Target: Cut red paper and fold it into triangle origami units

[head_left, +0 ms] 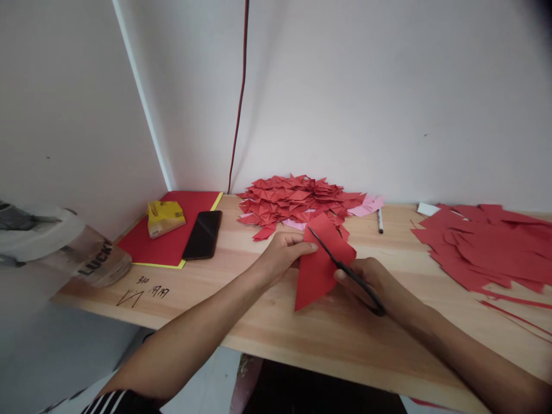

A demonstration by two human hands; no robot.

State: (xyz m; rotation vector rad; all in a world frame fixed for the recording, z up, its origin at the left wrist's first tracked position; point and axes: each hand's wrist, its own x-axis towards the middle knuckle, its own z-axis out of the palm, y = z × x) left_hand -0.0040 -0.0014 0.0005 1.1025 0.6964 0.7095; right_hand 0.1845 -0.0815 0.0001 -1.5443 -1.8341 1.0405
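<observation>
A sheet of red paper (317, 276) is held up over the table, pinched along its left edge by my left hand (287, 253). My right hand (366, 282) grips black-handled scissors (356, 280), whose blades lie across the upper part of the sheet, pointing up and left. Whether the blades are fully closed is hard to make out. Behind the sheet lies a heap of folded red paper pieces (293, 198), with some pink paper (368, 205) at its right side.
Left are a black phone (202, 234), a yellow packet (166, 218) on red sheets (146, 244), and a clear plastic jug (103, 261). Right are a pile of flat red paper (495, 247) and thin red strips (517, 316). A marker (380, 221) lies near the wall.
</observation>
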